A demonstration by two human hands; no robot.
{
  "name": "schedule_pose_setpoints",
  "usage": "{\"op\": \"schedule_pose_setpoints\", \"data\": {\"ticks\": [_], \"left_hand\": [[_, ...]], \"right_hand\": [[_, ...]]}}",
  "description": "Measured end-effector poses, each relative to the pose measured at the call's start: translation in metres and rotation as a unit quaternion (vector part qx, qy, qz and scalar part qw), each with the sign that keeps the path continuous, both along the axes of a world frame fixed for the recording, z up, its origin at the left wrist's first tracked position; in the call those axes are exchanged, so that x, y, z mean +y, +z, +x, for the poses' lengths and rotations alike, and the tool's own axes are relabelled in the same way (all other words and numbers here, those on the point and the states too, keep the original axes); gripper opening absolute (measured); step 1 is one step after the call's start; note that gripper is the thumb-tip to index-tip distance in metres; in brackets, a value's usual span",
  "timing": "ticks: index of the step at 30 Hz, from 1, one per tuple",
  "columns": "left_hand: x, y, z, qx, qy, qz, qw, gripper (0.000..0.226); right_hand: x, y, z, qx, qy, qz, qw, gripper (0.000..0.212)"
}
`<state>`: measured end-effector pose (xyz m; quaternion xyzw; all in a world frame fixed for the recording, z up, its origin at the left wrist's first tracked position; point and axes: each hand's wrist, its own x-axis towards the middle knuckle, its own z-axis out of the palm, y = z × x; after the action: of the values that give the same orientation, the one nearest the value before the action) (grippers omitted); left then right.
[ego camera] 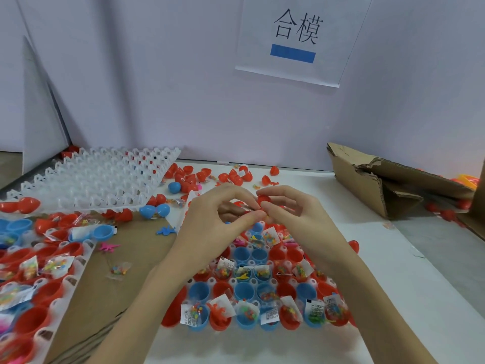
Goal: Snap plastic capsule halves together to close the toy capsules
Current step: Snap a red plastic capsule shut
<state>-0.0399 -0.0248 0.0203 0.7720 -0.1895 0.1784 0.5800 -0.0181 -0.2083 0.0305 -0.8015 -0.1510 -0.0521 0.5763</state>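
Head cam view: both hands are up over the middle of the table, fingertips meeting. The left hand [223, 214] and right hand [291, 211] are pinching the same little red capsule [263, 199] between thumbs and forefingers, so a tight narrow grip on both sides. Most of the capsule is hidden behind the fingers, so I can't tell whether it's fully closed.

Right under the wrists, at about 6 o'clock from the hands, sits a white tray [252, 282] packed with open red and blue capsule halves, many holding small bagged toys [193, 313]. Another filled tray [65, 279] is off at 8 o'clock, lying on a sheet of brown cardboard [136, 258].

At 10 o'clock there's an empty white tray [97, 177] propped at a tilt. Loose red halves [236, 176] are scattered at 12 o'clock near the back wall, plus a couple of blue ones [154, 210] just beside the tilted tray.

A torn cardboard box [380, 185] lies at 3 o'clock, well apart from the hands. A paper sign [296, 40] with printed characters hangs on the wall, up at 12 o'clock.
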Motion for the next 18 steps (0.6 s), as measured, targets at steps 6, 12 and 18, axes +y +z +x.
{"op": "schedule_pose_setpoints", "data": {"ticks": [6,12,18], "left_hand": [[-0.002,-0.003,0.0,-0.023,-0.012,0.037,0.999,0.018],[-0.004,-0.004,-0.001,-0.035,-0.007,0.042,0.998,0.024],[-0.004,-0.003,-0.001,-0.061,-0.015,0.06,0.996,0.019]], "right_hand": [[0.0,-0.004,0.0,0.015,-0.002,0.013,1.0,0.016],[0.004,-0.012,0.001,-0.028,-0.026,0.018,0.999,0.01],[0.008,-0.011,-0.003,-0.022,-0.036,0.036,0.998,0.012]]}}
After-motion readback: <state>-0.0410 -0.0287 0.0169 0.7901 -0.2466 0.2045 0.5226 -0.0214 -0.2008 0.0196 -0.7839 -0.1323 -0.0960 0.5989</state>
